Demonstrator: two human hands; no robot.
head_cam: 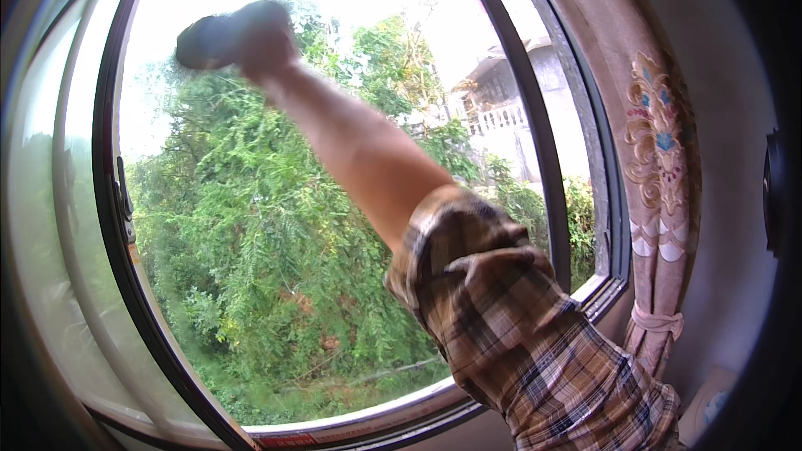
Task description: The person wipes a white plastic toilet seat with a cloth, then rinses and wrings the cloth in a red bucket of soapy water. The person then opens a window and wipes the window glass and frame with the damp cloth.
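My right hand (268,44) is stretched up to the upper left, in front of the glass pane (282,232) of a sliding window. It is closed around a dark object (205,44), perhaps a cloth or a sponge; motion blur hides what it is. The object seems to be at the glass, though contact cannot be made out. A brown plaid sleeve (501,300) is bunched at the elbow, leaving the forearm bare. My left hand is out of view. Smears and haze show on parts of the pane.
A dark window frame (103,138) with a latch (125,200) borders the pane at left. Below runs the sill track (376,423). A tied pink embroidered curtain (658,200) hangs at right, beside a wall (727,200). Outside are green trees and a building with a balustrade (501,119).
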